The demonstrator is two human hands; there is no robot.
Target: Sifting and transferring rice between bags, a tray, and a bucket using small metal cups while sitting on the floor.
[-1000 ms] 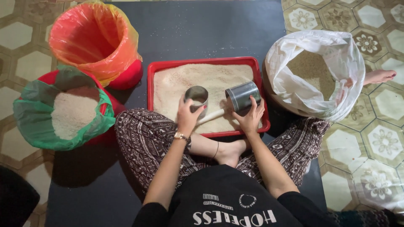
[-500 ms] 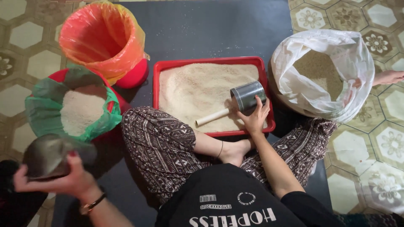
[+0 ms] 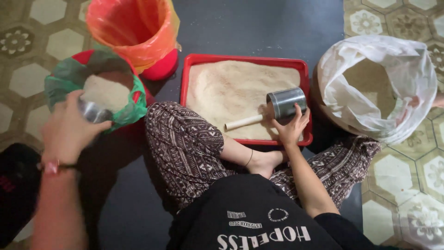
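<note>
My left hand [image 3: 69, 127] grips a small metal cup [image 3: 92, 111] at the near rim of a green-lined bucket [image 3: 62, 83] that holds pale powder [image 3: 107, 92]. The hand and cup are blurred. My right hand [image 3: 289, 129] holds a shiny metal tin [image 3: 286, 103] tilted over the near right corner of a red tray [image 3: 245, 59] filled with sandy powder. A pale tube [image 3: 243, 122] lies on the powder just left of the tin.
An orange-lined red bucket [image 3: 132, 28] stands at the back left. A white sack [image 3: 407, 74] of brownish powder sits to the right of the tray. My crossed legs in patterned trousers [image 3: 185, 148] lie in front of the tray on a dark mat; patterned tiles surround it.
My left hand left the tray with the small cup, swung out to the far left, and now sits at the green-lined bucket. My right hand stays at the tin.
</note>
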